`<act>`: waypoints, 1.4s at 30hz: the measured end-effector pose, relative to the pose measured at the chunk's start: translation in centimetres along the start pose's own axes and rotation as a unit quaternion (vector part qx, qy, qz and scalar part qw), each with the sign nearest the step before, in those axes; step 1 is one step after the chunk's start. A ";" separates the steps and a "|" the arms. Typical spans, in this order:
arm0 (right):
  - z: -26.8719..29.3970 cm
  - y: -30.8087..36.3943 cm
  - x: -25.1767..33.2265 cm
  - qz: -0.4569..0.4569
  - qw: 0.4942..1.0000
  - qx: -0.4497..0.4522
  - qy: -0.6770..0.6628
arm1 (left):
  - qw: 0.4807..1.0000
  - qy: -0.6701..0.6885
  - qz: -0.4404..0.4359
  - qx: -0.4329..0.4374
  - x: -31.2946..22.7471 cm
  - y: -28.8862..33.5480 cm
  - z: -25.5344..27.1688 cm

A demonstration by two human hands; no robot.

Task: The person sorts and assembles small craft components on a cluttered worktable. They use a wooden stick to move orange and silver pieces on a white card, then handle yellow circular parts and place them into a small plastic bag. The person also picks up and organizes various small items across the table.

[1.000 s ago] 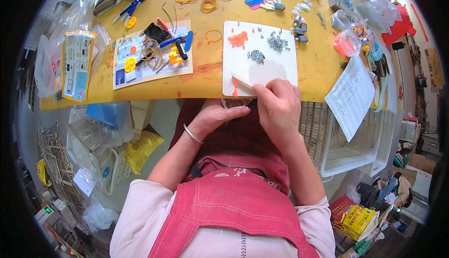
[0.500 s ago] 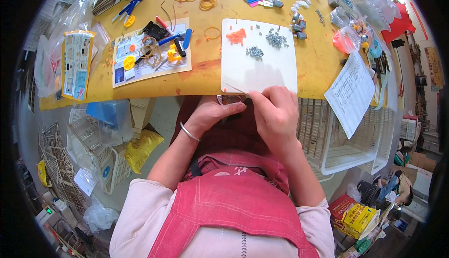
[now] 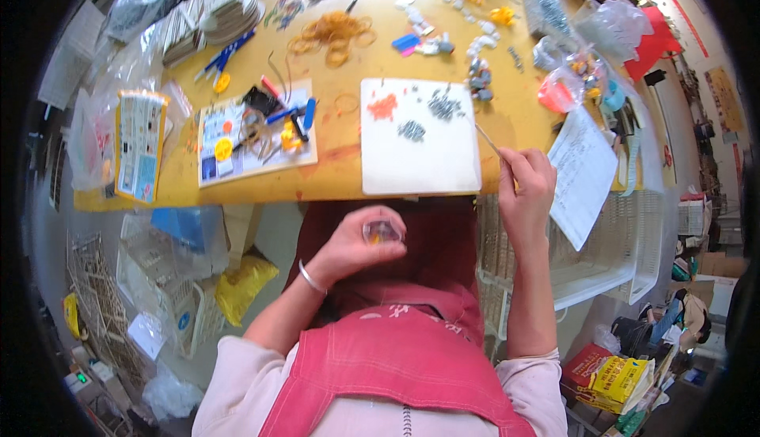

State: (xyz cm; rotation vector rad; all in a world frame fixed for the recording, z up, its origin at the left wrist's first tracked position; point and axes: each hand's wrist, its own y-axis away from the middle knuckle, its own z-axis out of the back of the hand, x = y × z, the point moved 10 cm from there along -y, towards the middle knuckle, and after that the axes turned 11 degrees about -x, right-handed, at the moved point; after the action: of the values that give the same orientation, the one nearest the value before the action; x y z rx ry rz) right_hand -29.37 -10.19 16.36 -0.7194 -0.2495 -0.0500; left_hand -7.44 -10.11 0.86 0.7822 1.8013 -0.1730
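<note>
L hand (image 3: 356,243) sat over the lap, fingers curled round a small clear piece (image 3: 382,232) w/ an orange bit. R hand (image 3: 526,191) pinched a thin tool (image 3: 488,139) by the white board (image 3: 419,152). Risk: piece could slip into the lap if the grip loosened. Tool type, piece detail too small to tell.

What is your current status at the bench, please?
Left hand holds small clear round piece over lap. Right hand grips thin metal tweezers beside white rectangular board. Nothing between.
</note>
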 end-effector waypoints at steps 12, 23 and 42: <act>-1.6 5.2 5.4 -0.169 0.879 0.149 -0.421 | 0.928 -0.201 -0.307 -0.067 -12.5 -1.4 -9.5; -2.9 5.3 -0.9 -0.392 0.740 -0.004 -0.546 | 0.968 -0.142 -0.207 -0.001 -14.1 -12.7 -8.1; -2.6 3.1 -4.8 -0.398 0.786 -0.069 -0.468 | 0.620 -0.671 -0.396 -0.092 -19.3 -25.1 -2.4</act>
State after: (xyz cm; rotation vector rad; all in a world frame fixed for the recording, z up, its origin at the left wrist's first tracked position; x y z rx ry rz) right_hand -33.09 -9.76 11.34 -0.6907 -1.5251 -0.5319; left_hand -20.73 -36.45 12.61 -0.4126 0.5030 -0.8752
